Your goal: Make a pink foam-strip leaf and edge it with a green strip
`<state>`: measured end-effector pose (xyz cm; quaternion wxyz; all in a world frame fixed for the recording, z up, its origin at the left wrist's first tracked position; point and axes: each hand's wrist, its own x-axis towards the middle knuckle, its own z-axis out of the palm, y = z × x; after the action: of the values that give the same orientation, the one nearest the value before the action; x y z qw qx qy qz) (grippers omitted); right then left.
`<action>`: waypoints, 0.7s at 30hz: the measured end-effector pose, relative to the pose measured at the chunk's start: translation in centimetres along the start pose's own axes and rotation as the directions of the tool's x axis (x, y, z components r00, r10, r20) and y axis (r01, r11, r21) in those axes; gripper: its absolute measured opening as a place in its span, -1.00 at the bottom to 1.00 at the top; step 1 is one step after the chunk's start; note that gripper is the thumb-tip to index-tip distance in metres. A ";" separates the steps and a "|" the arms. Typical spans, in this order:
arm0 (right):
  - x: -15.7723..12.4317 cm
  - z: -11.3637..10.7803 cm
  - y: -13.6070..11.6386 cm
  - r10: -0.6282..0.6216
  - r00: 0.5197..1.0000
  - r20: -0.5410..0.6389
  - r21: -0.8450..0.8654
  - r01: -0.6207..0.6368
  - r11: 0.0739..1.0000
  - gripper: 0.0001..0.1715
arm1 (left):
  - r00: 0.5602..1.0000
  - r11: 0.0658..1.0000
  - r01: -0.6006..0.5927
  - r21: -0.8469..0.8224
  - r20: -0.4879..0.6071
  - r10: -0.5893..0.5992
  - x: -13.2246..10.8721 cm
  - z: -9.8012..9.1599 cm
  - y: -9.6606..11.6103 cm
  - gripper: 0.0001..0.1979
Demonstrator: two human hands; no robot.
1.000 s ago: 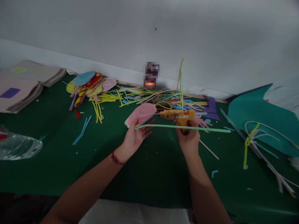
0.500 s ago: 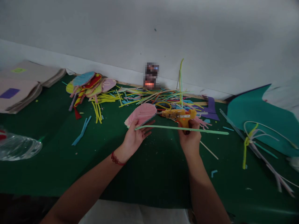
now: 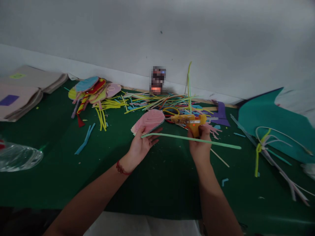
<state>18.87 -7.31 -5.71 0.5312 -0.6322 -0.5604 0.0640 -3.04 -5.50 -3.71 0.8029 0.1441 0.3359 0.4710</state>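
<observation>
My left hand [image 3: 143, 143] holds a pink ribbed oval piece [image 3: 149, 122] by its lower edge, thumb on top and fingers underneath. From that edge a long light-green pipe cleaner [image 3: 187, 138] runs out to the right, passing in front of my right wrist. A yellow hot glue gun [image 3: 196, 124] is gripped in my right hand [image 3: 200, 141]. Its nozzle points left and is at the right edge of the pink piece; I cannot tell whether it touches. A small red light glows on the gun, and a glue stick pokes out of its back.
Behind my hands lies a heap of coloured pipe cleaners [image 3: 157, 100]. Finished-looking oval pieces [image 3: 87, 84] are stacked at the back left, near open books [image 3: 21, 98]. A plastic bottle [image 3: 21, 157] lies at the left. Teal sheet [image 3: 275, 121] and a bundle of pipe cleaners [image 3: 262, 147] are at the right.
The free end of the light-green pipe cleaner has dipped slightly. Both hands keep almost the same place and hold; the whole view has shifted a little.
</observation>
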 end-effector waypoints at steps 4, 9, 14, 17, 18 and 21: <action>0.0 -0.1 0.2 -0.051 0.998 -0.026 -0.049 0.049 0.998 -0.61 | 1.000 1.000 0.001 0.006 0.009 -0.001 0.0 -0.1 0.0 -0.59; 0.0 -0.2 -0.2 -0.072 0.997 -0.038 -0.076 0.069 0.995 -0.62 | 1.000 1.000 0.003 0.006 0.029 -0.003 0.1 -0.3 -0.1 -0.61; 0.7 -0.4 0.0 0.039 0.992 -0.118 -0.245 -0.067 0.967 -0.53 | 0.998 0.999 0.023 0.045 0.059 -0.025 0.1 -0.3 0.0 -0.60; 1.5 -1.1 1.4 0.083 0.987 -0.139 -0.378 -0.131 0.917 -0.46 | 0.996 0.991 0.030 0.132 0.082 -0.041 0.3 -0.3 0.1 -0.59; 1.7 -1.3 2.1 0.110 0.985 -0.129 -0.422 -0.155 0.893 -0.46 | 0.996 0.986 0.025 0.165 0.075 -0.038 0.4 -0.4 0.0 -0.60; 2.2 -1.8 4.4 0.178 0.981 -0.072 -0.501 -0.190 0.844 -0.48 | 0.999 0.966 0.026 0.259 0.018 -0.031 0.5 -1.1 0.0 -0.66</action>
<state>23.74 -5.86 -7.12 0.3444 -0.8007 -0.4883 -0.0415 -3.61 -5.10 -4.71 0.7875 0.2479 0.3877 0.4099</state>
